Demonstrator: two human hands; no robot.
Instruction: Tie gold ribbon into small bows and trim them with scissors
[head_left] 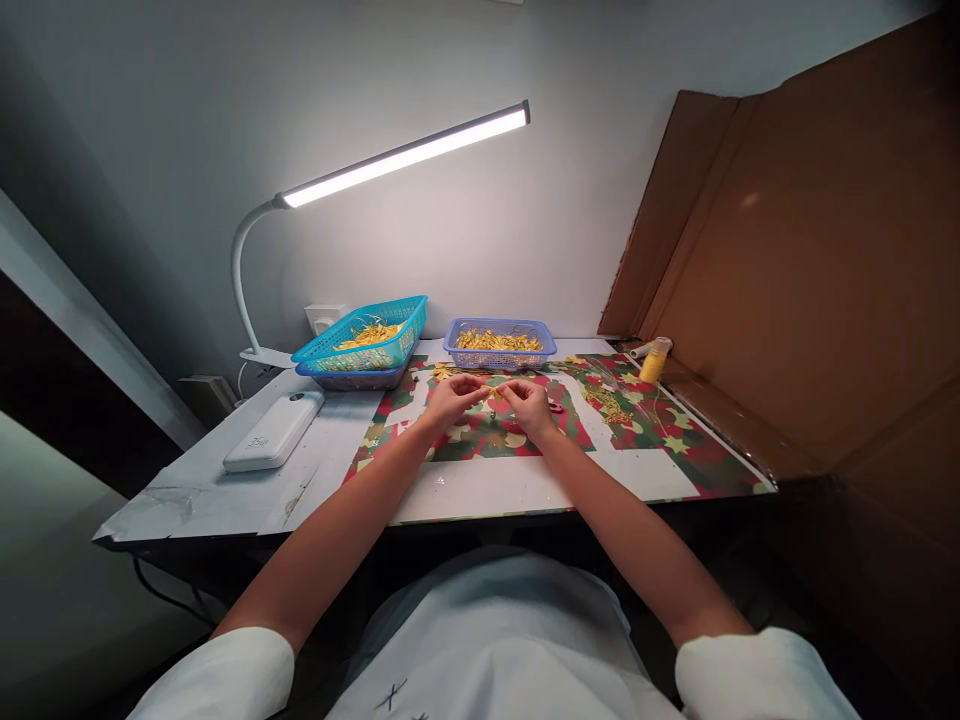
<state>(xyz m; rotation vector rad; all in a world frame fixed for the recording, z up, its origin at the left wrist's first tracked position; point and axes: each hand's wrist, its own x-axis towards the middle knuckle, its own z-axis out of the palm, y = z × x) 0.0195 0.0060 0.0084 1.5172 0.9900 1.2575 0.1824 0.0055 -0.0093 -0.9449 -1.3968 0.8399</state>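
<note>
1. Gold ribbon-like piece (493,391): it is held up between both hands, just above the patterned sheet (502,447), in front of the blue-violet basket (491,359). Its exact form is too small to tell.
2. Left hand (452,400): thumb and fingertips pinched narrow on one side of it.
3. Right hand (527,404): a matching pinch on the other side, close to the left fingertips.
4. Handling, as a judgement: keep both pinches light and level, since something this thin probably creases or slips easily. Resting the forearms near the table edge should steady the fingers.
5. Surface: red, green and gold camouflage print with stars covers part of the white-topped table (341,440). Gold cord (609,405) lies loosely to the right, near a yellow thread spool (655,361). A turquoise basket (375,355) of gold pieces sits at the back left; a white power bank (275,430) lies nearer.
6. Room: a lit bar lamp (409,155) shines against a pale wall (570,200); brown cardboard (810,250) leans along the right.
</note>
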